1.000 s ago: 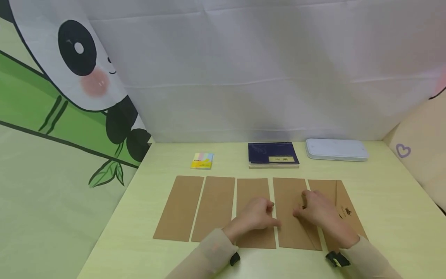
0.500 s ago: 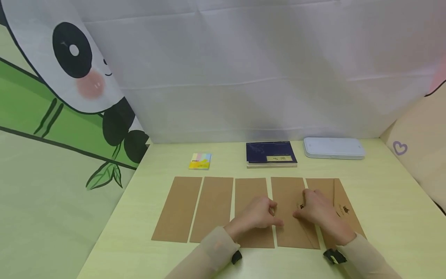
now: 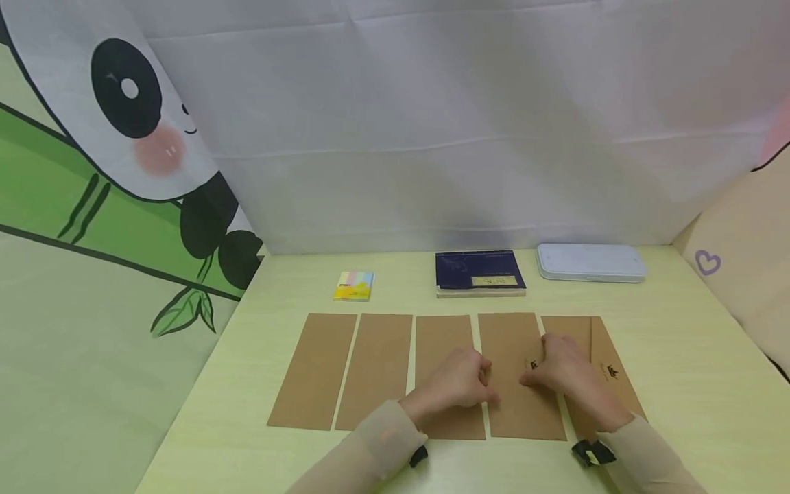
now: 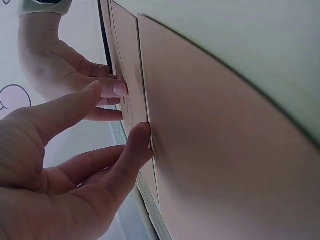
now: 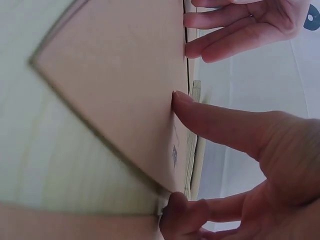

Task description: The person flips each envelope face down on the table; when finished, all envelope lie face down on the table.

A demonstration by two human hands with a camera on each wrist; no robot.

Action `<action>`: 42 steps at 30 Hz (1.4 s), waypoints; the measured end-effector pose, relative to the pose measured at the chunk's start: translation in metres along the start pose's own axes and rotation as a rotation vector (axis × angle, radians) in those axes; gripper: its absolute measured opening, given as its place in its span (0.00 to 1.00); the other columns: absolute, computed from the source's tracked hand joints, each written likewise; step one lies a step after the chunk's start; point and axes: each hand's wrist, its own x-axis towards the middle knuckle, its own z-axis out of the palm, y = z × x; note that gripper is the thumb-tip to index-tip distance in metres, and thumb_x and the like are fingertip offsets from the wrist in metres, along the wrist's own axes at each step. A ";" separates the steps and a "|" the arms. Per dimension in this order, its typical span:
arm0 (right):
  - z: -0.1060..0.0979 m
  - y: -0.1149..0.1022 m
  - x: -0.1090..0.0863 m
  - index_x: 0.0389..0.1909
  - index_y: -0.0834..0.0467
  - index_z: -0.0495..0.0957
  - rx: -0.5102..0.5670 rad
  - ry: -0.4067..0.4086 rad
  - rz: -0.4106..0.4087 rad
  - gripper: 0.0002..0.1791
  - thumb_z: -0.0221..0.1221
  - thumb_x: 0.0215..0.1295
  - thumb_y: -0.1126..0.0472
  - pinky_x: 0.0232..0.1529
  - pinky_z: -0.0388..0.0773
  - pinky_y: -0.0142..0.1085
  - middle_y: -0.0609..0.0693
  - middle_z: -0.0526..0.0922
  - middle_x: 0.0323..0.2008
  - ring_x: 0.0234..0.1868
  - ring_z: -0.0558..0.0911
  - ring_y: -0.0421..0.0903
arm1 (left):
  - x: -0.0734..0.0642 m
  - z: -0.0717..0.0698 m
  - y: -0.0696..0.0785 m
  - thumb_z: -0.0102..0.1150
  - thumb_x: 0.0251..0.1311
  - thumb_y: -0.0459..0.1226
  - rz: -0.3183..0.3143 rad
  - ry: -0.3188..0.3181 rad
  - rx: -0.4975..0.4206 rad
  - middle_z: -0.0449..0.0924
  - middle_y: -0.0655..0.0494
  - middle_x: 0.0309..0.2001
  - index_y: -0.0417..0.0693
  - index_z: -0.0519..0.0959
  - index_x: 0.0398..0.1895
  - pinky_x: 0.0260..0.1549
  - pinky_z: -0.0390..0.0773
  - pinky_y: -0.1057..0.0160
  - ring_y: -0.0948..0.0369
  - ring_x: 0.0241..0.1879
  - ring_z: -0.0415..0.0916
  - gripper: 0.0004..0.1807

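Several brown kraft envelopes lie in a row on the table. My left hand [image 3: 453,381] is over the third envelope [image 3: 439,336], its fingertips near the gap beside the fourth envelope [image 3: 507,336]. In the left wrist view, its fingers [image 4: 137,142] touch down at an envelope's edge, while its thumb stays raised. Over the fourth envelope's right edge is my right hand [image 3: 564,374]. Its thumb rests on the surface beside a small dark crown print, and its other fingers reach the edge, as the right wrist view shows. The fifth envelope [image 3: 617,384] also bears a crown print.
Along the back stand a pack of sticky notes [image 3: 354,287], a dark blue notebook [image 3: 478,267] and a pale flat case [image 3: 590,263]. Two more envelopes, the first [image 3: 313,370] and the second [image 3: 376,363], lie at the left. A white cloth [image 3: 395,137] hangs behind the table.
The diagonal line at the fourth envelope's lower right no longer shows, and that part looks flat. Both hands have barely shifted; the view has moved slightly.
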 end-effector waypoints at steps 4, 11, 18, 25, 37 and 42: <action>-0.004 0.004 0.000 0.50 0.80 0.66 0.061 -0.015 -0.022 0.45 0.77 0.38 0.55 0.35 0.74 0.47 0.63 0.76 0.34 0.34 0.74 0.56 | 0.001 0.000 0.001 0.75 0.46 0.40 0.008 0.001 -0.011 0.54 0.65 0.08 0.47 0.70 0.15 0.14 0.51 0.70 0.70 0.11 0.48 0.20; -0.016 0.010 -0.004 0.59 0.78 0.61 0.159 -0.022 -0.107 0.37 0.67 0.56 0.63 0.26 0.72 0.40 0.54 0.75 0.29 0.28 0.74 0.48 | 0.003 -0.001 0.000 0.75 0.46 0.41 0.011 0.008 -0.066 0.57 0.66 0.08 0.47 0.67 0.16 0.14 0.50 0.70 0.71 0.10 0.49 0.22; -0.024 0.020 -0.008 0.58 0.78 0.64 0.251 -0.033 -0.257 0.27 0.60 0.61 0.71 0.30 0.77 0.40 0.56 0.80 0.33 0.32 0.79 0.49 | 0.003 -0.001 0.000 0.74 0.47 0.43 0.017 0.003 -0.073 0.63 0.65 0.09 0.44 0.77 0.30 0.12 0.54 0.71 0.71 0.10 0.55 0.16; -0.028 0.023 -0.011 0.62 0.76 0.61 0.447 -0.077 -0.334 0.28 0.57 0.65 0.69 0.32 0.78 0.41 0.60 0.81 0.38 0.32 0.80 0.48 | 0.005 -0.001 0.002 0.74 0.47 0.46 0.000 0.006 -0.097 0.71 0.62 0.15 0.42 0.78 0.56 0.16 0.64 0.70 0.69 0.14 0.63 0.32; -0.028 0.023 -0.012 0.59 0.73 0.66 0.626 -0.161 -0.354 0.22 0.55 0.69 0.65 0.32 0.79 0.42 0.60 0.82 0.38 0.34 0.80 0.50 | 0.008 0.001 0.004 0.75 0.46 0.43 0.018 0.028 -0.138 0.77 0.60 0.31 0.43 0.75 0.59 0.22 0.69 0.70 0.68 0.21 0.67 0.35; -0.025 0.020 -0.015 0.58 0.75 0.65 0.700 -0.217 -0.321 0.22 0.50 0.73 0.62 0.34 0.78 0.42 0.59 0.75 0.39 0.35 0.77 0.49 | 0.009 0.001 0.005 0.75 0.47 0.42 0.023 0.030 -0.148 0.74 0.60 0.24 0.43 0.74 0.61 0.18 0.67 0.70 0.68 0.18 0.66 0.36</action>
